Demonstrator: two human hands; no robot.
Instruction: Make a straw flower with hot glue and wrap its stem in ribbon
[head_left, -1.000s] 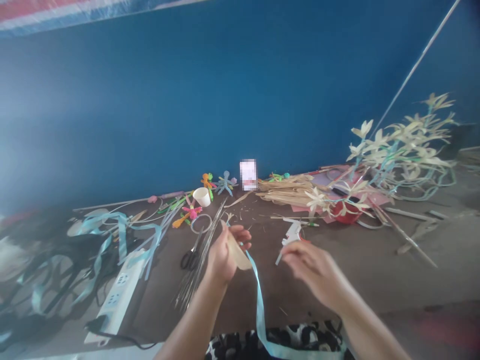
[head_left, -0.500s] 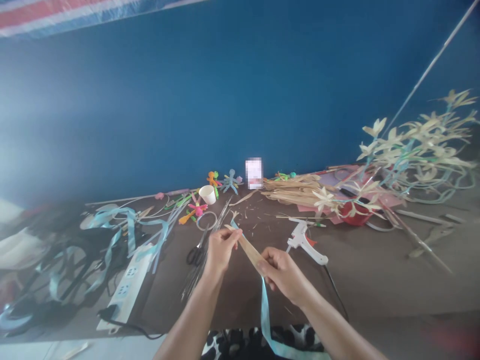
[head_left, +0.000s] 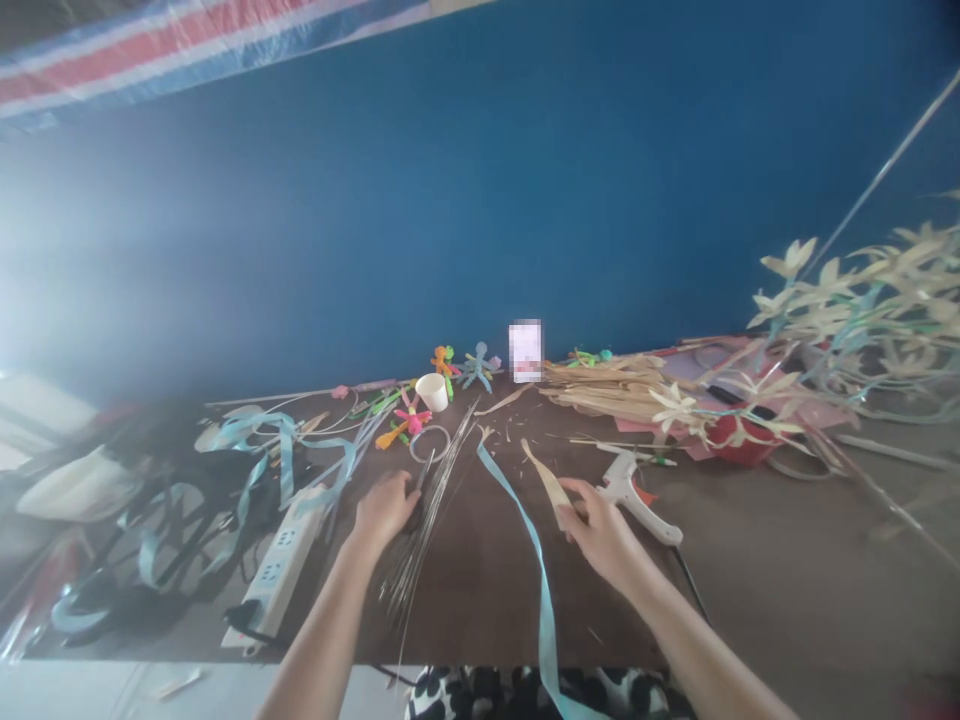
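My right hand (head_left: 600, 535) pinches the lower end of a tan leaf strip (head_left: 545, 480) that points up and away over the brown table (head_left: 750, 560). My left hand (head_left: 384, 508) reaches down onto the black-handled scissors (head_left: 418, 498), its fingers curled over the handles beside a bundle of thin wires (head_left: 427, 520). A light blue ribbon (head_left: 529, 545) lies loose between the two hands and runs off the near table edge. A white glue gun (head_left: 634, 490) lies just right of my right hand.
A white power strip (head_left: 281, 570) and tangled blue ribbons (head_left: 270, 465) lie at left. A small white cup (head_left: 433, 390), pipe-cleaner figures (head_left: 409, 420), a tape ring (head_left: 429, 442), a pile of dried leaves (head_left: 607, 385), a red bowl (head_left: 739, 440) and leaf flowers (head_left: 847, 300) stand along the blue wall.
My left hand let go of the leaf strip and moved left and down onto the scissors. My right hand kept the strip. The blue ribbon dropped onto the table.
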